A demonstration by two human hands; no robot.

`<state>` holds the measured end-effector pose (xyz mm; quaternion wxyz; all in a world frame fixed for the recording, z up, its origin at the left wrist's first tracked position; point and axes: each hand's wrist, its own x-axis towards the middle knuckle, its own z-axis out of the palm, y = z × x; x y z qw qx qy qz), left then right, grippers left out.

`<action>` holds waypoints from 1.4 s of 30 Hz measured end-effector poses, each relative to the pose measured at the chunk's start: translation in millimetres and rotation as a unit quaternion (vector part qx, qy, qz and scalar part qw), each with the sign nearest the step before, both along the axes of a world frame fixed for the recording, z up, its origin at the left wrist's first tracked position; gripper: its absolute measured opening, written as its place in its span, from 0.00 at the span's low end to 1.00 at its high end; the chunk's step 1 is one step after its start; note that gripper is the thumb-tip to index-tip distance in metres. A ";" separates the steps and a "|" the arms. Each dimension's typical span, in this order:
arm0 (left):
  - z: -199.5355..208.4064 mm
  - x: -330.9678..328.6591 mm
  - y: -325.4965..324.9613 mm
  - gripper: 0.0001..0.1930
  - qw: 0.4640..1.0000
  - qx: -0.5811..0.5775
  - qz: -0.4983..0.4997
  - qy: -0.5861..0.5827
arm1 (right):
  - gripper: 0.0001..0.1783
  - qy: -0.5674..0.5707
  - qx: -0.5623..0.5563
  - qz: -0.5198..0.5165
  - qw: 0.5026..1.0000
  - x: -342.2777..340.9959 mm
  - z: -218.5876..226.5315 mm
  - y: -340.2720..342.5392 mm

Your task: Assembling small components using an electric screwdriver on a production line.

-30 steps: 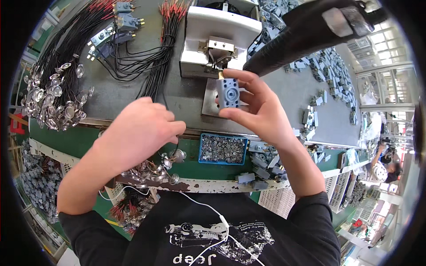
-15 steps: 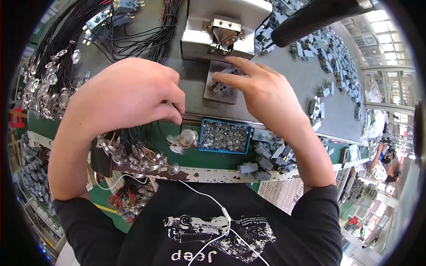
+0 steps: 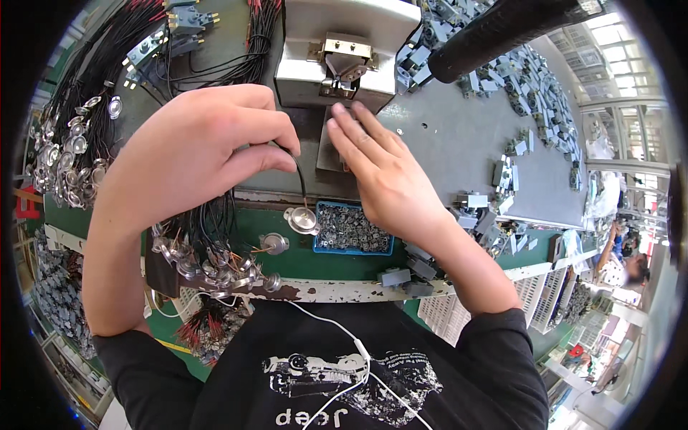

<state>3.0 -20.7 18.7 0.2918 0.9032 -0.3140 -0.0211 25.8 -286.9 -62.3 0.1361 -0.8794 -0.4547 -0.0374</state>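
Note:
My left hand (image 3: 204,136) pinches a black wire (image 3: 302,188) between thumb and fingers. From the wire's lower end hangs a round silver metal disc part with side tabs (image 3: 304,222), beside the left end of a blue tray (image 3: 352,252) of small metal pieces. Another such disc (image 3: 274,244) lies close by on the green surface. My right hand (image 3: 390,168) is stretched out palm down over a flat metal block (image 3: 326,154), its fingertips slightly blurred. Whatever lies on the block under this hand is hidden. Just beyond stands a metal press fixture (image 3: 301,75) with a clamp-like mechanism.
Black wires with silver discs (image 3: 75,143) heap at the left, with another bunch (image 3: 215,261) at the front edge. Grey plug parts (image 3: 530,89) cover the far right; several (image 3: 412,272) sit by my right forearm. A thick black bar (image 3: 502,39) juts in from above.
My left hand still holds the wire; its disc now hangs separate from the other disc. My right hand has shifted nearer and left, its fingers straighter, now covering the grey part seen on the block.

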 end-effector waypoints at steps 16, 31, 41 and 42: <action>-6.9 13.1 -4.2 0.06 0.994 -0.002 -0.025 -0.106 | 0.41 0.071 0.224 -0.017 0.972 -20.7 0.0 -12.5; -41.3 0.6 -18.1 0.11 0.999 0.030 0.000 0.039 | 0.23 0.384 0.174 -0.077 0.903 6.8 45.4 -28.2; -46.2 -8.3 -50.0 0.07 0.976 -0.202 0.030 0.077 | 0.17 0.318 0.541 -0.153 0.763 -31.6 25.3 3.0; -45.0 -7.4 -43.4 0.07 0.976 -0.201 0.032 0.076 | 0.17 0.318 0.541 -0.151 0.763 -26.9 28.0 -2.5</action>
